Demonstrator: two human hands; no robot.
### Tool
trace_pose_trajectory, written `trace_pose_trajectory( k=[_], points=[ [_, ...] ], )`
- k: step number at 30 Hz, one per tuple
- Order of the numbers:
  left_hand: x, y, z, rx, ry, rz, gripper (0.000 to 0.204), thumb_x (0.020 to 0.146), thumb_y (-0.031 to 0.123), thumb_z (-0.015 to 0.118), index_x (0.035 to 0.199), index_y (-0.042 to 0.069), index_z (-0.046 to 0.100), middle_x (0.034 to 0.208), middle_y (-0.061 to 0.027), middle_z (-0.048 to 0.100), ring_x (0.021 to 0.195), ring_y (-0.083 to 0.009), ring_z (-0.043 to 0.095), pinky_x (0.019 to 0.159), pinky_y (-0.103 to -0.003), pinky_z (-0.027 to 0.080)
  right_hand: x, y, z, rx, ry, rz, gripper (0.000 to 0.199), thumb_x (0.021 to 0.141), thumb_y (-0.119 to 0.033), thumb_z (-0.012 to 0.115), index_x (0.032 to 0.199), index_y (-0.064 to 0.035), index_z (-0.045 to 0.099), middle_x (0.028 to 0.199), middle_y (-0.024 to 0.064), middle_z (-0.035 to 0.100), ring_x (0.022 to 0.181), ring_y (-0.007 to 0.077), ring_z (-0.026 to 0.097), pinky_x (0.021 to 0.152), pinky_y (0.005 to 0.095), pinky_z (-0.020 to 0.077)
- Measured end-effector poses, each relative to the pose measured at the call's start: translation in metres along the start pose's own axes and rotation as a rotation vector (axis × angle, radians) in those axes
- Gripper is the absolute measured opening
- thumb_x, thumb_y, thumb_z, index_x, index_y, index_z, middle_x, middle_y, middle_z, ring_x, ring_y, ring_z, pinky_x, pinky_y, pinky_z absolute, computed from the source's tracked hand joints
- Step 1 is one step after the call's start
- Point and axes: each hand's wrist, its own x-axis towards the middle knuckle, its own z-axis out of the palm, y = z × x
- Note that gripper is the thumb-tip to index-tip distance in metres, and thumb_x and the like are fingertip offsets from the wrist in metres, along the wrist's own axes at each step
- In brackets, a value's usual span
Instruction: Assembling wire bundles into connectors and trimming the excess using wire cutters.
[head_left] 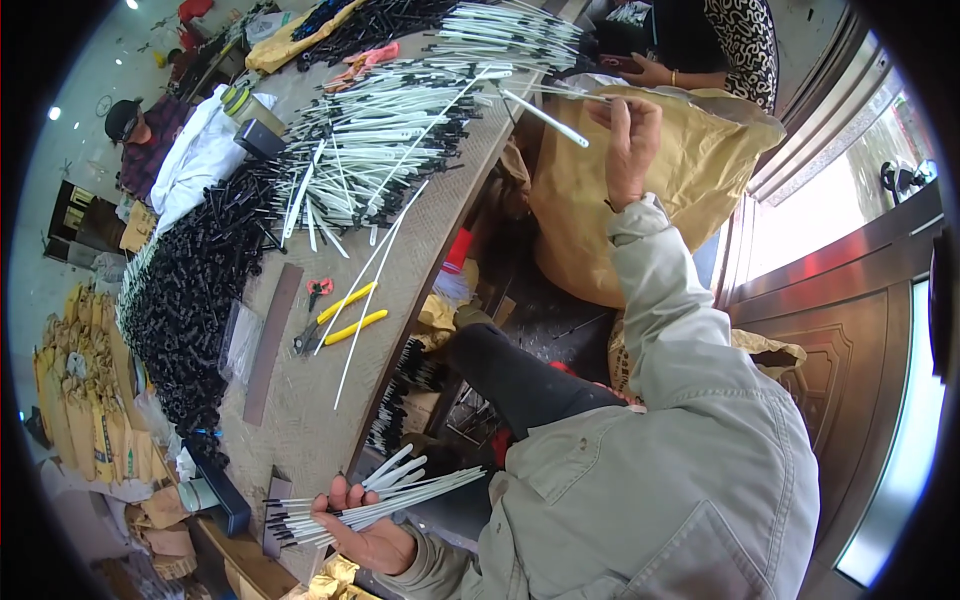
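Note:
My left hand (pixel 362 528), low in the view, is closed round a bundle of slim white sticks (pixel 430 490). Their black tips stick out past the fingers on the left. Up at the right, my right hand (pixel 628 135) pinches the end of thin white sticks (pixel 560 92) beside the table's far edge. A broader white strip (pixel 548 120) with a hole at its end slants just below them; whether it is held too I cannot tell. A large heap of white sticks with black ends (pixel 385 135) lies on the table (pixel 400 275).
Yellow-handled pliers (pixel 345 318), two loose white sticks (pixel 372 285) and a flat brown bar (pixel 272 345) lie on the table. Black parts (pixel 190 310) are piled at left. A big brown paper sack (pixel 690 165) stands beneath my right arm. Another person's hand (pixel 650 72) is behind it.

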Motion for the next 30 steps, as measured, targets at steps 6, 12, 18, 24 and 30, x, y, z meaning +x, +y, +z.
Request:
trace_pose_trajectory(
  k=[6, 12, 18, 24, 30],
  points=[
    [0.001, -0.001, 0.006, 0.039, 0.096, -0.004, 0.025, 0.094, 0.031, 0.044, 0.101, 0.008, 0.052, 0.094, -0.0099, 0.063, 0.072, -0.0122, 0.058, 0.061, -0.024, 0.048, 0.002, -0.023, -0.009, 0.001, 0.009, -0.04, 0.009, 0.091, -0.004, 0.045, 0.094, 0.0018, 0.04, 0.087, 0.0153, 0.058, 0.079, 0.0228, 0.064, 0.074, 0.0304, 0.054],
    [-0.002, -0.004, 0.002, 0.037, -0.067, -0.021, 0.025, 0.094, 0.031, 0.044, 0.106, 0.011, 0.051, 0.102, -0.0096, 0.062, 0.082, -0.0132, 0.06, 0.07, -0.024, 0.05, 0.017, -0.021, -0.001, 0.123, 0.065, -0.017, 0.011, 0.092, -0.006, 0.043, 0.095, 0.0032, 0.037, 0.095, 0.0182, 0.055, 0.085, 0.0281, 0.064, 0.077, 0.0346, 0.0546],
    [-0.005, -0.002, 0.001, 0.073, 0.058, 0.001, 0.026, 0.094, 0.032, 0.045, 0.105, 0.01, 0.051, 0.097, -0.0085, 0.062, 0.072, -0.0108, 0.055, 0.064, -0.022, 0.045, 0.003, -0.089, 0.004, 0.09, 0.061, -0.254, 0.011, 0.092, -0.004, 0.039, 0.099, 0.0034, 0.036, 0.096, 0.02, 0.054, 0.081, 0.0312, 0.064, 0.072, 0.0359, 0.056],
    [-0.01, -0.007, 0.002, 0.115, -0.068, 0.106, 0.029, 0.094, 0.03, 0.043, 0.107, 0.005, 0.05, 0.095, -0.0098, 0.062, 0.065, -0.013, 0.049, 0.061, -0.026, 0.038, -0.058, -0.156, 0.02, 0.143, -0.349, -0.704, 0.022, 0.088, 0.0, 0.045, 0.109, 0.0035, 0.039, 0.099, 0.0231, 0.055, 0.076, 0.0308, 0.065, 0.066, 0.033, 0.0549],
    [-0.005, 0.015, 0.004, -0.048, 0.137, 0.09, 0.035, 0.092, 0.023, 0.047, 0.115, -0.004, 0.048, 0.094, -0.0169, 0.062, 0.063, -0.0116, 0.048, 0.059, -0.025, 0.039, -0.127, -0.184, 0.063, 0.799, -1.005, -0.533, 0.009, 0.079, -0.002, 0.046, 0.085, 0.0041, 0.042, 0.094, 0.0279, 0.052, 0.07, 0.0318, 0.062, 0.061, 0.0388, 0.0574]
  ],
)
